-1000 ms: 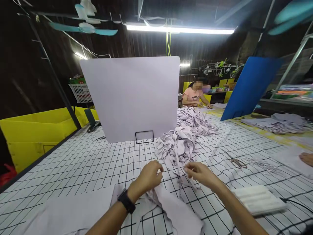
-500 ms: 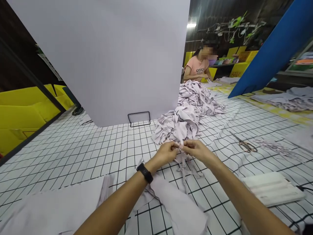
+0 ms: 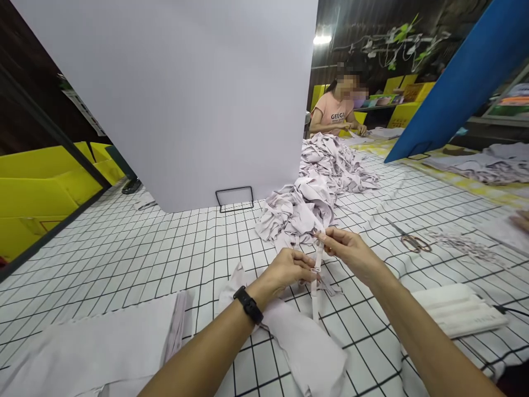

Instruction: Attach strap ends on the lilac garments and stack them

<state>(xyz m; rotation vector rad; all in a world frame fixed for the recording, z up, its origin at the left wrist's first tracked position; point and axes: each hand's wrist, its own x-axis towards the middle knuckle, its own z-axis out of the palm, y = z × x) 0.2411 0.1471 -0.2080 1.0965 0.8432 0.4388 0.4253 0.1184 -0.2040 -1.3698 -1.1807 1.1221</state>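
Strap [image 3: 318,260], narrow, ribbon-flat, crumpled cloth heap [image 3: 291,212]

A lamp [image 3: 322,39] glares at the back of this gloomy room, while the checked tablecloth [image 3: 185,248] here catches soft, even light, the big pale board [image 3: 185,110] skews toward the upper left corner, and pixel blocks blur the seated person's [image 3: 335,113] head.
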